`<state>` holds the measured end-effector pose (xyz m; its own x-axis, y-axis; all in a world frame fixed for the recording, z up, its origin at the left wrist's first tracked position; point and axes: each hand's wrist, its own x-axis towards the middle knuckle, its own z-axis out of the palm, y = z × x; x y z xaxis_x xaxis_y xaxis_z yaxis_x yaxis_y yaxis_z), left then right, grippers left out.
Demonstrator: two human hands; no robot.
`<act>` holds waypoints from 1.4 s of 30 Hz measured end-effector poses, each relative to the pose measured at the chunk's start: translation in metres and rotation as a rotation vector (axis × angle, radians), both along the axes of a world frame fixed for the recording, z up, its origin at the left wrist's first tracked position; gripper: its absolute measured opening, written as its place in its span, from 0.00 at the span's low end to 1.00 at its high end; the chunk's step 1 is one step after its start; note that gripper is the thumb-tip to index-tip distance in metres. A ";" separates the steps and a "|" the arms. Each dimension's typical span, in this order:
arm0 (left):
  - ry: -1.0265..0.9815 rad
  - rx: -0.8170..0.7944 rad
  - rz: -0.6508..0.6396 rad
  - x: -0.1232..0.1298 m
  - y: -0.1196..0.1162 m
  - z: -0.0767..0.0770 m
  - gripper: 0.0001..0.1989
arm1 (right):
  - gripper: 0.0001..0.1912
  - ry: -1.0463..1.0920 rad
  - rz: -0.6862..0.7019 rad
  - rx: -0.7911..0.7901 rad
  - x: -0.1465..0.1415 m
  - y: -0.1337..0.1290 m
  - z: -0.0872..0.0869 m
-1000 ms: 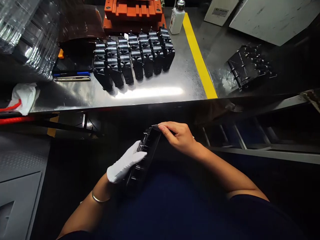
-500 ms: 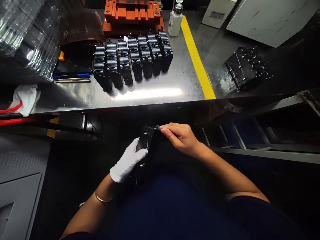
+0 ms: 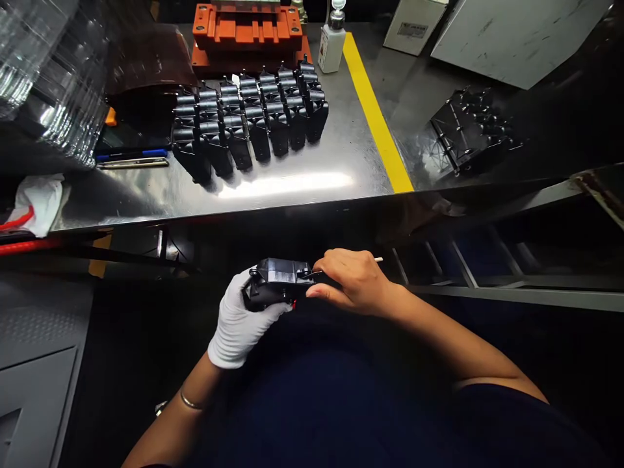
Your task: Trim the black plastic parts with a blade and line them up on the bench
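Note:
My left hand (image 3: 238, 322), in a white glove, is wrapped round a black moulded plastic part (image 3: 280, 272) in front of the bench edge. One smooth, shiny face of the part is turned up, and a small red spot shows by the gloved thumb. Bare, my right hand (image 3: 353, 281) grips a slim tool (image 3: 379, 259) whose pale end sticks out behind the knuckles. The tool's thin metal tip meets the right end of the part; its exact kind is hidden by the fingers.
On the metal bench (image 3: 361, 156) stand rows of similar black parts (image 3: 251, 117), an orange fixture (image 3: 248, 32) and a white pump bottle (image 3: 333, 45). Yellow tape (image 3: 375, 117) crosses the bench. Clear plastic trays (image 3: 53, 78) are stacked left, beside a blue pen (image 3: 153, 154).
The black part has been turned from upright to lying sideways in my left hand. My right hand has lowered slightly, and the pale tool end has come into view.

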<state>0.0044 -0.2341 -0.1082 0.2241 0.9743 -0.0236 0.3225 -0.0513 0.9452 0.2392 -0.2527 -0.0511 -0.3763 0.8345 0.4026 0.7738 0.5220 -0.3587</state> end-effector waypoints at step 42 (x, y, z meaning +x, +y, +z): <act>-0.071 0.263 -0.198 -0.019 0.004 0.009 0.23 | 0.20 0.138 -0.042 -0.091 0.000 -0.009 -0.009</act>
